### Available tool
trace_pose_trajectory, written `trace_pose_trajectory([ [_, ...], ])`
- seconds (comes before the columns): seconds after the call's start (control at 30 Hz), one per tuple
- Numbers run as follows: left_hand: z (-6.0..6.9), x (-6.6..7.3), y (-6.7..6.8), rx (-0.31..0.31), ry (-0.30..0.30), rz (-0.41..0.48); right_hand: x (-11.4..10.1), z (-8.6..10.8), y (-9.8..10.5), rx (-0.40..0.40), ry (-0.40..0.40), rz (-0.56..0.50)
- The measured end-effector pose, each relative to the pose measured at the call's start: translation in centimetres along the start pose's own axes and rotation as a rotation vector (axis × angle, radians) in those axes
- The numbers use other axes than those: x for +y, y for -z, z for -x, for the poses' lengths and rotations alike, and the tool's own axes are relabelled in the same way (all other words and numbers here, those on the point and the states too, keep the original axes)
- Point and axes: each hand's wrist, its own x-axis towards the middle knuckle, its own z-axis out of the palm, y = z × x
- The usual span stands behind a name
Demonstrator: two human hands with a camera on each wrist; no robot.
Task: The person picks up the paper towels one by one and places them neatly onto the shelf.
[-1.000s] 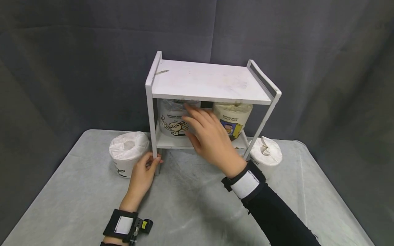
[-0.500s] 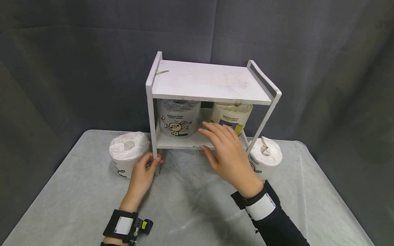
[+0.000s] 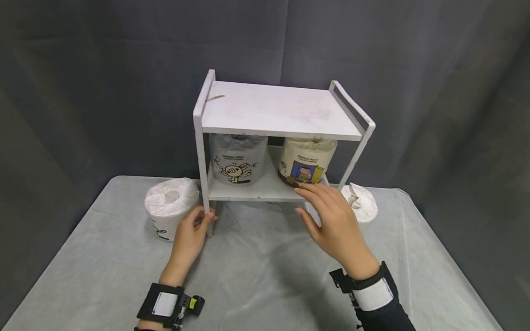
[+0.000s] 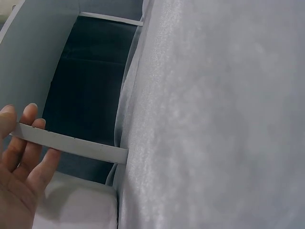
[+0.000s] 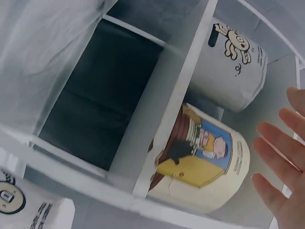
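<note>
A white two-tier shelf stands on the table. My left hand grips its front left leg low down; in the left wrist view the thumb and fingers wrap that leg. On the lower tier sit a white toilet paper roll with a cartoon figure, at the left, and a cream toilet paper roll with a blue and yellow picture, at the right. In front of the cream roll hovers my right hand, fingers spread and slightly bent, holding nothing. The right wrist view shows a gap between its fingers and the roll.
Another white roll stands on the table left of the shelf, close to my left hand. One more roll stands to the right, partly behind my right hand. Dark cloth hangs behind the grey-covered table.
My right hand has moved from the white roll on the lower tier to the right and back toward me, uncovering both shelf rolls. The left hand keeps its grip on the leg.
</note>
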Motion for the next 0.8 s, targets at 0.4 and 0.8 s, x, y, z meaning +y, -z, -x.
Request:
trace_pose_trajectory([
  [0.4, 0.0, 0.2, 0.1, -0.007, 0.006, 0.019, 1.8, 2.5, 2.2, 0.058, -0.063, 0.064],
  [0.8, 0.0, 0.2, 0.1, -0.011, 0.023, 0.013, 4.2, 5.8, 3.4, 0.044, -0.145, 0.124],
])
